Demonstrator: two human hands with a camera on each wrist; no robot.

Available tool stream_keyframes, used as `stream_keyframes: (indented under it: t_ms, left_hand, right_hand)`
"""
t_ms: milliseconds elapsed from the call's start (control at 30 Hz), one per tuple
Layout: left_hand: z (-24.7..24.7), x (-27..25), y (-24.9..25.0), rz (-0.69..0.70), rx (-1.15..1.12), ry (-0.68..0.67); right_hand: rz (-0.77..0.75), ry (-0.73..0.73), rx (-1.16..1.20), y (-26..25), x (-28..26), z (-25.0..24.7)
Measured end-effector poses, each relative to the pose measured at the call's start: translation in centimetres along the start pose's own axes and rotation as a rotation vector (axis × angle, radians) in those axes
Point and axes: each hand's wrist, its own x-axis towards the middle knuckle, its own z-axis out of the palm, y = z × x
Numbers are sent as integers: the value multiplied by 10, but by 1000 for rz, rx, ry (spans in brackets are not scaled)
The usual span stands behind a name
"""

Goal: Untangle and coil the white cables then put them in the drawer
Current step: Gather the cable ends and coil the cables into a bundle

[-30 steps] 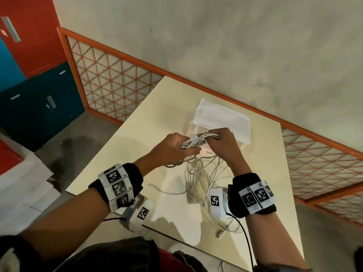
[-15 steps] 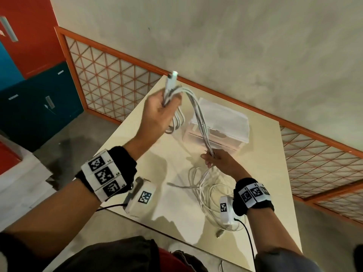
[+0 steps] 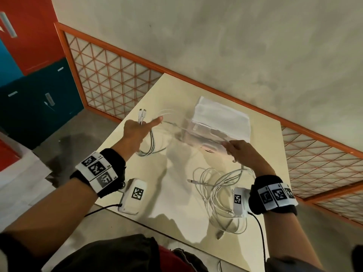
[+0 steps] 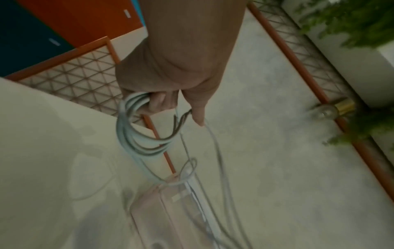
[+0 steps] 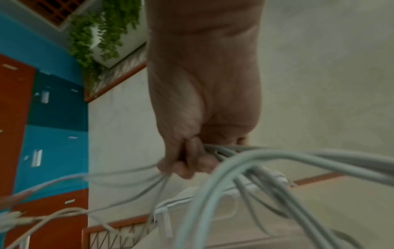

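My left hand (image 3: pixel 137 128) grips a bundle of white cable loops (image 3: pixel 151 146) over the table's left side. Its index finger points right, and two connectors (image 3: pixel 141 114) stick up above the fist. In the left wrist view my left hand (image 4: pixel 170 107) curls around the loops (image 4: pixel 136 134). Thin strands run right to my right hand (image 3: pixel 239 152), which pinches them in front of the small clear drawer box (image 3: pixel 222 118) with a white top. In the right wrist view my right hand (image 5: pixel 192 161) clamps several strands (image 5: pixel 277 156). A tangled white cable pile (image 3: pixel 222 195) lies on the table under my right wrist.
The cream table (image 3: pixel 176 193) stands in a corner against an orange lattice railing (image 3: pixel 110 79) and a grey wall. Its near edge runs under my forearms. A loose plug (image 3: pixel 219 235) lies near that edge. Red and blue lockers (image 3: pixel 29 79) stand at the left.
My left hand has come down and to the left from its raised position, still holding the loops. My right hand has shifted right toward the drawer box, stretching the strands between the hands.
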Motion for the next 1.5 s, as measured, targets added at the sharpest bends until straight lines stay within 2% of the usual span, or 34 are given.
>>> stream_keyframes:
  t_ms: [100, 167, 267, 333, 400, 433, 500, 567, 633, 733, 800, 900, 1000, 1067, 1200, 1367, 1500]
  left_hand:
    - [-1, 2, -2, -29, -156, 25]
    - [-3, 2, 0, -9, -206, 38]
    - [-4, 1, 7, 119, -236, 90]
    - [3, -5, 11, 245, -154, 66]
    - [19, -16, 8, 387, -5, -62]
    - [27, -22, 5, 447, 51, -175]
    - [41, -31, -4, 527, 131, -486]
    - [51, -38, -10, 536, 203, -737]
    - [56, -48, -9, 431, 272, -831]
    - [60, -51, -13, 366, 341, -820]
    - [60, -51, -13, 413, 308, -757]
    - [64, -52, -4, 514, 128, -621]
    - [66, -60, 11, 665, -10, -605]
    - [66, -63, 18, 696, -57, -609]
    - [65, -66, 31, 700, -199, -532]
    - [63, -66, 36, 730, -235, -437]
    - [59, -59, 41, 711, -282, -356]
  right_hand:
    - [149, -102, -458, -2, -1, 1]
    - [226, -148, -603, 3, -2, 2]
    - [283, -189, -515, 12, -2, 5]
    - [267, -221, -397, 5, -2, 12]
    - [197, -257, -308, -10, -3, 19]
    - [132, -283, -293, -19, -2, 22]
    - [4, -346, -244, -37, -2, 24]
    - [-92, -424, -125, -51, -3, 19]
    - [-155, -446, 3, -61, -8, 10]
    - [-217, -395, 116, -62, -14, -1]
    - [-222, -376, 147, -55, -14, 2]
    - [-203, -384, 184, -41, -9, 13]
    - [-173, -381, 170, -25, -3, 24]
    - [-118, -350, 168, -10, 2, 28]
    - [-63, -378, 173, 11, 2, 27]
    - [-47, -117, 335, 28, -1, 38]
    - [118, -79, 493, 38, -6, 46]
